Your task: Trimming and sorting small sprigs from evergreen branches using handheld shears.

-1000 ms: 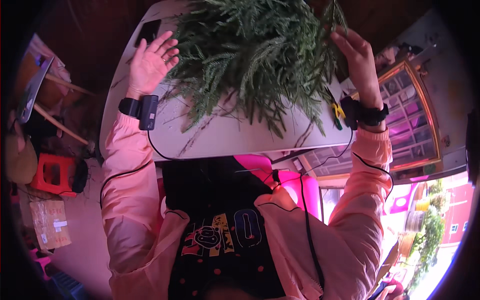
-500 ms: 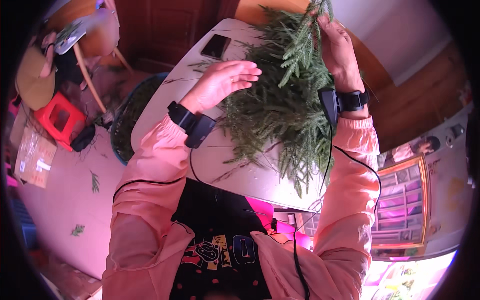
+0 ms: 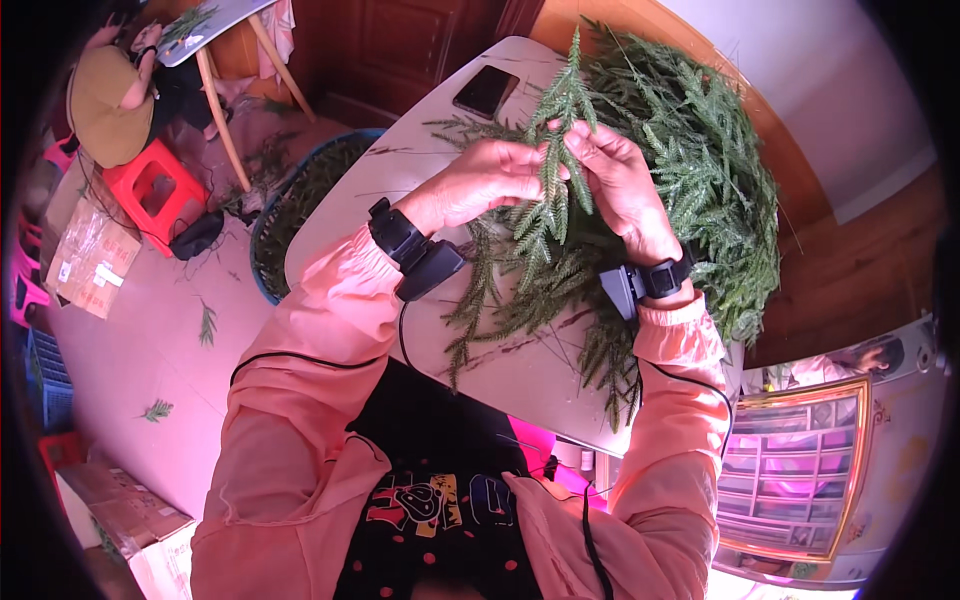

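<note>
A green evergreen sprig point(image 3: 556, 205) is held upright over the table between my two hands, its tip pointing away from me. My left hand point(image 3: 488, 185) pinches it from the left, fingers closed around the lower stem. On the other side my right hand point(image 3: 622, 185) grips the sprig higher up between thumb and fingers. A big heap of evergreen branches point(image 3: 705, 170) lies beyond and right of my right hand. More loose branches point(image 3: 540, 290) spread on the white table point(image 3: 425, 345) beneath both hands. Exactly where the fingertips meet the stem is partly hidden by needles.
A black phone point(image 3: 486, 92) lies at the table's far left. Beside the table stands a blue-rimmed basket point(image 3: 262, 235) of greenery. Further left are a red stool point(image 3: 155, 195), a cardboard box point(image 3: 95, 258) and a seated person point(image 3: 108, 105) at another table.
My right hand has come down and inward with the sprig from the far right. My left hand has moved right and closed on it. The view has shifted, showing more of the heap.
</note>
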Demonstrator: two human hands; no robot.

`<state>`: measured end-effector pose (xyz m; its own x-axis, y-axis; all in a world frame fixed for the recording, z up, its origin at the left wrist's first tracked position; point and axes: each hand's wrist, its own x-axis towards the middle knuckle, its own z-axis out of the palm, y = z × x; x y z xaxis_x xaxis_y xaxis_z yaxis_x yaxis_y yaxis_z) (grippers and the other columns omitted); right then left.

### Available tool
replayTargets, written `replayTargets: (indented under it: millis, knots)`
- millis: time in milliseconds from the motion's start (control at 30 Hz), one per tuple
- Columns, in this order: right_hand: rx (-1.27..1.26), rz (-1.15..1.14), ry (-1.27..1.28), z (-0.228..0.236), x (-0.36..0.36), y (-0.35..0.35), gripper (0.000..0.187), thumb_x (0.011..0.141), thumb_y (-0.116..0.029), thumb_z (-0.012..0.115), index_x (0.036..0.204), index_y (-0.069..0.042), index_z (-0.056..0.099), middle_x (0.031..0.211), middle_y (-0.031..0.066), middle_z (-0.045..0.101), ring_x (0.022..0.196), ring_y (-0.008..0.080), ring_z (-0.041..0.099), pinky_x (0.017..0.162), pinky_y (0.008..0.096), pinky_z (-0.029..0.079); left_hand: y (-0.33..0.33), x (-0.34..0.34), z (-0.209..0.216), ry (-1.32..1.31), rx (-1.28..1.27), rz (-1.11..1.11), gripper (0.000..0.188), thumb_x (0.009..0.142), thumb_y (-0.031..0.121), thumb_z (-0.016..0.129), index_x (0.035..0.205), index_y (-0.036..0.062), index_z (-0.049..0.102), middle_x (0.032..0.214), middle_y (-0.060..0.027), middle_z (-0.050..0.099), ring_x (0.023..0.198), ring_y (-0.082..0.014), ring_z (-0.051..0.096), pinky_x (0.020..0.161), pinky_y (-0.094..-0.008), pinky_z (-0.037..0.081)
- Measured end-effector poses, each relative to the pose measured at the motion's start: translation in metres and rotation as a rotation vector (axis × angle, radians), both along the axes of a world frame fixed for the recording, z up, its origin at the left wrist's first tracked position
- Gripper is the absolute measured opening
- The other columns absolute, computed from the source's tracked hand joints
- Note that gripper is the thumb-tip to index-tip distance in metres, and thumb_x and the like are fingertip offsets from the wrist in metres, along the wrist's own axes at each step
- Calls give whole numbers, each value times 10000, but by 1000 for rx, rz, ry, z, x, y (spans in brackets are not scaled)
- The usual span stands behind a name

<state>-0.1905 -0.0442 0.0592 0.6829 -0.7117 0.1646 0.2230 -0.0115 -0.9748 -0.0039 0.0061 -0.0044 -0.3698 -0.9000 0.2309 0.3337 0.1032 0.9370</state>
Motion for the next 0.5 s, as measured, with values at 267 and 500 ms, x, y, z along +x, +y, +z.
replayTargets:
  millis: [267, 500]
  knots:
    - [-160, -199, 52, -19, -10, -4, 180, 909, -143, 621, 1049, -40, 667, 954, 15, 673, 783, 69, 561, 703, 216, 446, 9, -9, 17, 201, 342, 7, 288, 885, 137, 618, 1149, 23, 605, 865, 46, 589, 743, -21, 506, 617, -166, 393]
    - [-319, -253, 173, -15, -15, 3, 172, 891, -121, 645, 1033, -28, 671, 901, -18, 661, 745, 30, 531, 708, 201, 436, 6, -7, 14, -337, -68, 171, 296, 864, 333, 662, 958, 53, 682, 792, 17, 601, 686, -50, 534, 622, -207, 434]
